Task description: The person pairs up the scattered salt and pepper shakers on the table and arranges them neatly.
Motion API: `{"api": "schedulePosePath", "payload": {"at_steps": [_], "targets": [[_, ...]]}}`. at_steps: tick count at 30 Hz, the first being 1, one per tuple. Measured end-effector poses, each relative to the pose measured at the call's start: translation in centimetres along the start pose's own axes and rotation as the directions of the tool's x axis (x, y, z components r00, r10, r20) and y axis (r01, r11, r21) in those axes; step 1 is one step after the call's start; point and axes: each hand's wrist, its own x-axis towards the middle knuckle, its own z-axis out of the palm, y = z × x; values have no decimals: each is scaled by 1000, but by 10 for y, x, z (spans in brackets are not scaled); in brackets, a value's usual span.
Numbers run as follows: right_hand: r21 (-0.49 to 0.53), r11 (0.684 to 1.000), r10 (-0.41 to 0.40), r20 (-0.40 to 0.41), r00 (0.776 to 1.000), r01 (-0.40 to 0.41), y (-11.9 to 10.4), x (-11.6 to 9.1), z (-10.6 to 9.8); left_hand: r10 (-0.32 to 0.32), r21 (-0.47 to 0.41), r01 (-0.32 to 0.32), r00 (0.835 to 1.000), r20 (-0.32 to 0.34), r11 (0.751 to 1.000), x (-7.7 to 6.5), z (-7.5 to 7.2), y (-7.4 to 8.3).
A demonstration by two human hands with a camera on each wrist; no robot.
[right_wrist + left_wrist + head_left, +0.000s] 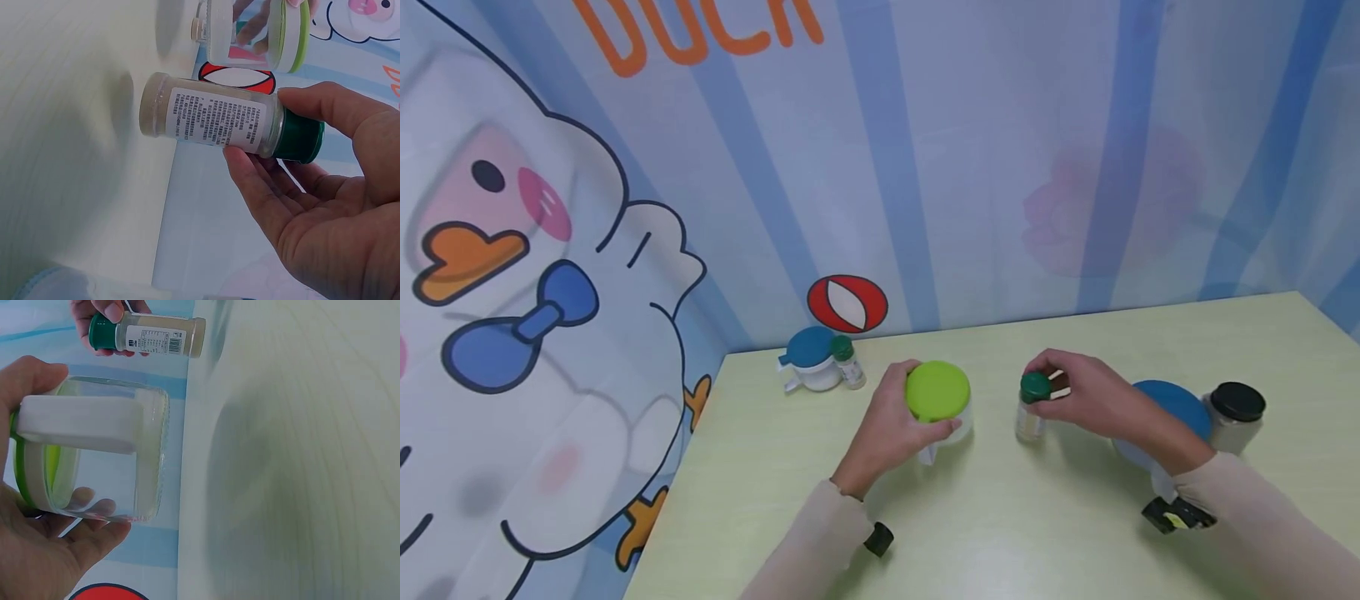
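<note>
My left hand (883, 421) grips a clear glass jar (106, 469) around its side near the lime-green lid (938, 390); the jar's white handle (81, 422) faces the camera in the left wrist view. To its right, my right hand (1093, 396) pinches a small spice bottle (215, 119) by its dark green cap (1035, 386) and upper body. Pale powder and a white printed label show on this bottle. Both containers stand upright in the head view, a short gap between them, and in the wrist views their shadows lie on the table apart from their bases.
At the back left of the table (745, 500) are a blue-lidded jar (810, 348) and another green-capped bottle (850, 368). Another blue-lidded jar (1176, 408), partly behind the right forearm, stands beside a black-lidded jar (1236, 412). A printed duck backdrop (985, 167) rises behind the table.
</note>
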Motion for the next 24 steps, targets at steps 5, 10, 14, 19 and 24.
{"api": "schedulePosePath", "payload": {"at_steps": [5,10,14,19,24], "targets": [[7,1000,-14,9,1000,14,4,-6,-2,14,2,-14,1000,0,1000,-2,7,2],[11,1000,-14,14,1000,14,8,-11,-3,26,-2,-26,1000,-5,1000,-4,13,3],[3,1000,-21,15,1000,21,10,-14,-4,19,-17,-19,1000,-6,1000,-5,19,5],[-6,1000,-19,30,999,19,10,-18,-5,1,-33,-1,1000,-4,999,-6,27,7],[-13,1000,-4,40,999,4,10,-21,-5,-7,-32,7,1000,5,999,-7,34,11]]}}
